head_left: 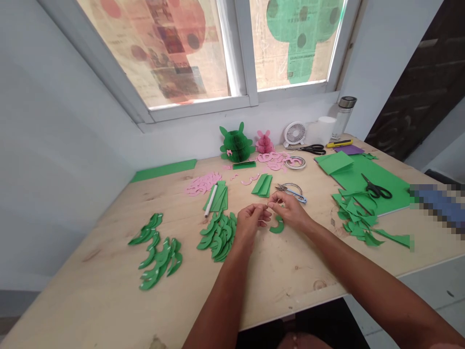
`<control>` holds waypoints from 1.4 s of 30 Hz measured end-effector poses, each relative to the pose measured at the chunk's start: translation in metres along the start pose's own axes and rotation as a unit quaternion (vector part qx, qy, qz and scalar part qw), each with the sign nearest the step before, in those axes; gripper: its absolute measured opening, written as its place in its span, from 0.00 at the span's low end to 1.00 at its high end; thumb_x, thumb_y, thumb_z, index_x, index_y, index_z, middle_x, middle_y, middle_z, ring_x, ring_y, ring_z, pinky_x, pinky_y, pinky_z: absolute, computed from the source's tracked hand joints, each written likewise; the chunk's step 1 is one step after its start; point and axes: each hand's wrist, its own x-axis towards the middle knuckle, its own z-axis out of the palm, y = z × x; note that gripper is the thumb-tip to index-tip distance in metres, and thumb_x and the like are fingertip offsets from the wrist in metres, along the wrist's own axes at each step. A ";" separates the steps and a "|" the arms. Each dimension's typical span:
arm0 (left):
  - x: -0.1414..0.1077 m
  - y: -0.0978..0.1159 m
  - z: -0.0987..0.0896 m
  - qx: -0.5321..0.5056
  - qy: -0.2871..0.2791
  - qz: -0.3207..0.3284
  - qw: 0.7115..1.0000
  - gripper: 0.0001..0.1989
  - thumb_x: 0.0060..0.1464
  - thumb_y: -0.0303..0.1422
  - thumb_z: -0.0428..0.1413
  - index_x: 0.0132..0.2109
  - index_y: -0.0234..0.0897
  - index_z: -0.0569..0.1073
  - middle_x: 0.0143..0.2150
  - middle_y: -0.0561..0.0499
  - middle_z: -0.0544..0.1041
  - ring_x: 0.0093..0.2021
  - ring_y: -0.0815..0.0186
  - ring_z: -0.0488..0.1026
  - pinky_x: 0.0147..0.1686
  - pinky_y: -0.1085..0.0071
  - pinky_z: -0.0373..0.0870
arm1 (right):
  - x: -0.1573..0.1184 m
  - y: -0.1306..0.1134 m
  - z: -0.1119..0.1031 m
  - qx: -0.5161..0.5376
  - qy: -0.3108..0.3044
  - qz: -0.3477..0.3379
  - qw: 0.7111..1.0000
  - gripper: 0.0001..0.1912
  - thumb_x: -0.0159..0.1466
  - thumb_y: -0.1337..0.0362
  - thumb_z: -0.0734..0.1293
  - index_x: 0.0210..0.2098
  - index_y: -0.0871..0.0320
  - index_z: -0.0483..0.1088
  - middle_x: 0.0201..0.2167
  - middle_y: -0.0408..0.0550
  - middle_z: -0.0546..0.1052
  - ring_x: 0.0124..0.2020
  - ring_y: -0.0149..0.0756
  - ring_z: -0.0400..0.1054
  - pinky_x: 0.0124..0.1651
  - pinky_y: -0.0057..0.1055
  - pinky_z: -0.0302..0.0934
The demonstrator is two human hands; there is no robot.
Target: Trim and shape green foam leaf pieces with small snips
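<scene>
Close together above the table's middle, my left hand (253,217) and my right hand (288,208) meet at their fingertips. Both are closed in a pinch, and whatever lies between the fingers is too small to make out. Just below them is a curved green paper piece (278,226) on the wood. Beside my left wrist lies a heap of green paper arcs (218,237). Several more green arcs with small whitish strips (160,264) are spread farther left. Beyond my fingers are folded green paper (262,185) and blue-handled snips (295,193) beside a tape ring.
Along the back stand a green honeycomb paper figure (238,144), a pink one (265,142), a white fan (295,133) and a bottle (344,116). Black scissors (378,188) rest on green sheets at right, near green scraps (358,215). A white pen (210,199) lies left of centre.
</scene>
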 end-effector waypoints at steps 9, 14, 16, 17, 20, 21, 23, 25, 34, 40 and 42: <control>0.000 0.001 0.002 0.001 -0.025 0.007 1.000 0.15 0.39 0.40 0.61 0.31 0.32 0.75 0.25 0.46 0.76 0.23 0.69 0.70 0.22 0.75 0.64 | 0.000 -0.001 0.000 0.002 -0.008 -0.008 1.000 0.07 0.59 0.65 0.61 0.26 0.59 0.68 0.26 0.44 0.72 0.31 0.32 0.64 0.36 0.29 0.57; 0.000 0.000 0.000 -0.019 -0.037 0.007 0.999 0.15 0.39 0.40 0.62 0.31 0.32 0.75 0.25 0.47 0.76 0.23 0.70 0.70 0.23 0.75 0.64 | 0.000 -0.001 0.000 -0.002 0.000 0.002 1.000 0.07 0.58 0.65 0.62 0.26 0.59 0.68 0.26 0.44 0.73 0.31 0.32 0.64 0.36 0.30 0.57; 0.000 0.000 0.000 -0.030 -0.039 0.006 0.999 0.15 0.38 0.40 0.62 0.31 0.32 0.75 0.25 0.47 0.76 0.23 0.70 0.70 0.24 0.75 0.65 | -0.001 -0.002 0.000 0.004 0.006 0.008 1.000 0.06 0.58 0.65 0.62 0.27 0.58 0.69 0.26 0.44 0.73 0.31 0.32 0.64 0.35 0.30 0.57; 0.000 -0.001 -0.001 -0.033 -0.039 0.007 0.999 0.15 0.38 0.40 0.62 0.31 0.32 0.75 0.25 0.47 0.76 0.23 0.70 0.70 0.24 0.75 0.65 | -0.001 -0.002 0.000 0.011 0.007 0.012 1.000 0.06 0.58 0.65 0.62 0.27 0.59 0.69 0.26 0.44 0.73 0.30 0.32 0.64 0.35 0.30 0.57; 0.001 -0.003 -0.001 -0.038 -0.038 0.010 0.998 0.15 0.39 0.40 0.62 0.30 0.32 0.74 0.24 0.48 0.76 0.23 0.71 0.70 0.24 0.75 0.65 | -0.001 -0.002 0.001 0.047 0.005 0.030 0.998 0.05 0.57 0.65 0.62 0.28 0.59 0.68 0.25 0.43 0.71 0.27 0.30 0.63 0.32 0.28 0.57; 0.002 -0.003 -0.001 -0.041 -0.037 0.011 0.998 0.14 0.39 0.39 0.62 0.30 0.32 0.73 0.24 0.48 0.76 0.23 0.70 0.70 0.24 0.75 0.65 | -0.001 -0.002 0.001 0.061 0.006 0.039 0.997 0.05 0.57 0.65 0.62 0.28 0.59 0.68 0.24 0.43 0.71 0.26 0.30 0.63 0.31 0.28 0.56; 0.003 -0.004 -0.001 -0.045 -0.034 0.011 0.998 0.14 0.40 0.39 0.61 0.29 0.32 0.72 0.25 0.47 0.76 0.23 0.70 0.70 0.23 0.75 0.65 | -0.001 -0.001 0.001 0.085 0.011 0.054 0.995 0.06 0.57 0.64 0.62 0.29 0.60 0.68 0.24 0.42 0.71 0.25 0.29 0.62 0.29 0.27 0.56; 0.004 -0.005 -0.001 -0.046 -0.036 0.009 0.998 0.13 0.40 0.39 0.61 0.29 0.32 0.72 0.24 0.47 0.76 0.22 0.70 0.70 0.23 0.76 0.65 | -0.001 0.000 0.001 0.097 0.012 0.064 0.993 0.06 0.57 0.63 0.63 0.30 0.60 0.69 0.24 0.42 0.71 0.24 0.28 0.62 0.28 0.26 0.55; 0.004 -0.003 -0.001 -0.055 -0.011 0.001 0.998 0.14 0.38 0.39 0.62 0.29 0.31 0.74 0.22 0.48 0.75 0.21 0.70 0.70 0.23 0.75 0.65 | -0.004 -0.006 0.002 0.006 0.002 -0.008 1.000 0.06 0.58 0.66 0.63 0.31 0.59 0.72 0.29 0.46 0.75 0.31 0.33 0.67 0.35 0.30 0.59; 0.002 -0.001 0.001 -0.079 -0.022 -0.005 0.997 0.14 0.39 0.38 0.62 0.29 0.30 0.75 0.22 0.48 0.76 0.22 0.69 0.71 0.24 0.75 0.66 | -0.006 -0.001 0.004 -0.127 0.070 -0.119 0.982 0.04 0.59 0.67 0.64 0.29 0.57 0.71 0.28 0.47 0.75 0.33 0.37 0.66 0.39 0.35 0.59; 0.000 0.000 0.001 -0.102 -0.039 -0.017 0.994 0.13 0.39 0.37 0.62 0.30 0.30 0.76 0.23 0.47 0.76 0.23 0.68 0.72 0.25 0.75 0.67 | -0.007 -0.002 0.003 -0.161 0.087 -0.144 0.973 0.05 0.60 0.68 0.63 0.28 0.57 0.70 0.28 0.47 0.75 0.33 0.37 0.65 0.38 0.36 0.58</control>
